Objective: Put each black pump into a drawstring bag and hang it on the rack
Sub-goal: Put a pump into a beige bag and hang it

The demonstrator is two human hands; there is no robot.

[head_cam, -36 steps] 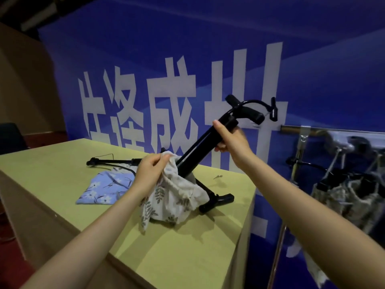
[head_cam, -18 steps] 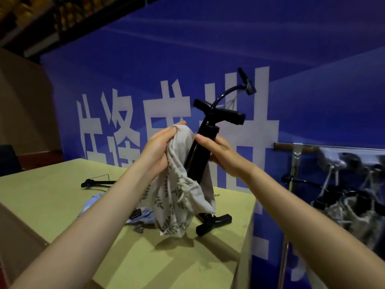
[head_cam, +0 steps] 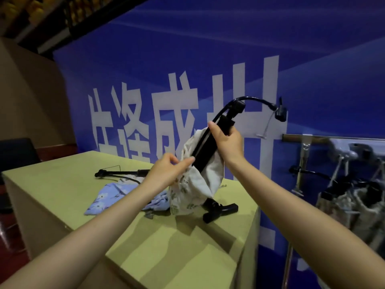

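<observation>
The black pump [head_cam: 205, 152] stands tilted over the tabletop [head_cam: 177, 253], its long axis running from the foot bar at lower centre up and to the right toward the handle near the blue wall. Its barrel leans away from the person, and a thin black hose arcs off the top and ends in a small nozzle [head_cam: 280, 114] pointing down to the right. No brand or label can be read on the pump itself. The foot [head_cam: 219, 210] rests on the tabletop near the right edge.

The right hand [head_cam: 228, 141] has its grip closed around the upper barrel just under the handle. The left hand [head_cam: 168, 174] pinches the mouth of a pale drawstring bag [head_cam: 200, 184] printed with leaf sprigs, which is wrapped around the lower half of the barrel while the foot pokes out below.

Just left of that lies a light blue bag [head_cam: 108, 199] with white flowers, flat on the tabletop. Behind it a second pump [head_cam: 123, 173] lies on its side, long axis running left to right.

The blue wall [head_cam: 208, 49] behind carries large white Chinese characters, partly hidden by the hands and pump; I cannot read them whole. To the right, a metal rack [head_cam: 302, 163] holds already filled bags [head_cam: 345, 203], blurred.
</observation>
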